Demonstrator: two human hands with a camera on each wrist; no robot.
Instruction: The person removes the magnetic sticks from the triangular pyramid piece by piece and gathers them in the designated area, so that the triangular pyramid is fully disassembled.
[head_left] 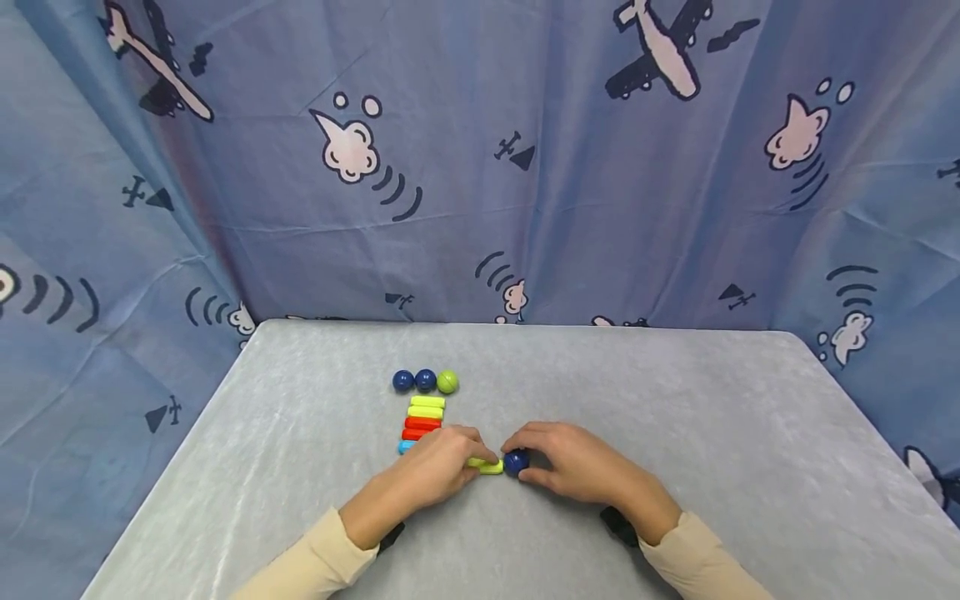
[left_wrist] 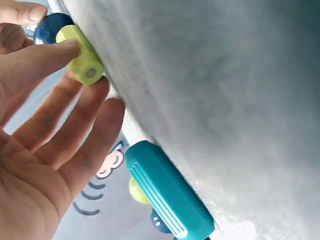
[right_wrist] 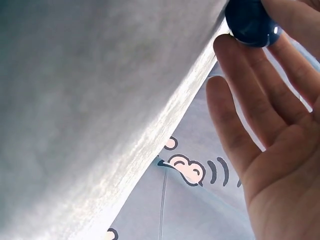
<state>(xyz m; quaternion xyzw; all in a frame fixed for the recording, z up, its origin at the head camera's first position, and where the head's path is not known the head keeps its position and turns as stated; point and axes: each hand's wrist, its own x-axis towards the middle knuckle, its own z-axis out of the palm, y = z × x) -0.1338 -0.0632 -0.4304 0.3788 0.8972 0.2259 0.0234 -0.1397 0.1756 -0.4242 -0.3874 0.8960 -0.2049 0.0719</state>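
In the head view my left hand [head_left: 442, 463] pinches a yellow-green stick [head_left: 491, 467] between thumb and fingers, low over the table. A small grey disc shows in the end of that stick [left_wrist: 86, 57] in the left wrist view. My right hand [head_left: 573, 461] grips a dark blue ball [head_left: 516, 462], its thumb and fingertips around the sides. Ball and stick meet end to end in front of me, the ball on the right. The right wrist view shows the same ball [right_wrist: 252, 22] at the fingertips, with the little finger held off it.
Beyond my left hand lies a column of sticks: two yellow-green sticks [head_left: 427, 407], two red sticks [head_left: 422, 423] and a blue stick [head_left: 407, 447], partly hidden. Two dark blue balls [head_left: 414, 381] and a yellow-green ball [head_left: 447, 382] sit behind. A patterned curtain [head_left: 465, 167] hangs past the table [head_left: 675, 400].
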